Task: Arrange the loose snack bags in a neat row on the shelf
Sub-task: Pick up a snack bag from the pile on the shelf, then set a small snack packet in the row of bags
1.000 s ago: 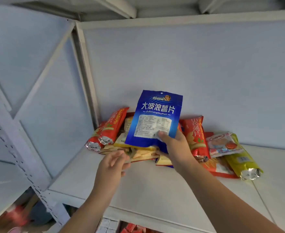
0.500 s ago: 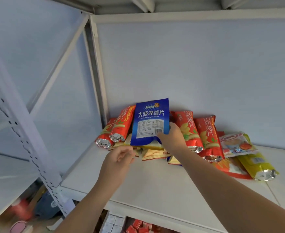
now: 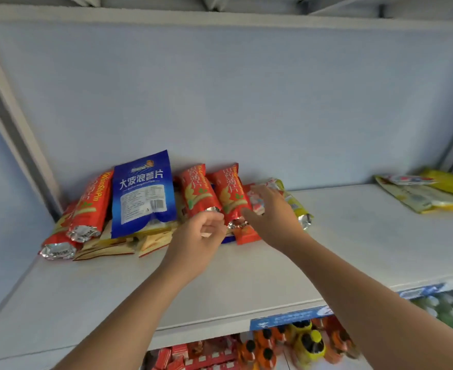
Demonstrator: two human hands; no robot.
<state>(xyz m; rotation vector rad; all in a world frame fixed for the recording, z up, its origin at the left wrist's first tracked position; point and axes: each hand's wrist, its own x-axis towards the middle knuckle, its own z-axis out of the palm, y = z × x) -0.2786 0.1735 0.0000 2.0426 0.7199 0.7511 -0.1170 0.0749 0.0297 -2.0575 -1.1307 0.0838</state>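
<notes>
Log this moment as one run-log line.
blue bag: leaning at back wall, unheld | left hand: curled at red bag foil end, grip unclear | right hand: open over pink-white bag

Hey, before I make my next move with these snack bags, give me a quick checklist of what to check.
1. Blue bag upright against the back wall, no hand on it: ok.
2. Right hand open, reaching over pink-white bag: ok.
3. Left hand gripping foil end of red bag: cannot tell.
4. Bags in one neat row: not ok, yellow packs lie under the pile.
5. Bare shelf to the right for spreading: ok.
</notes>
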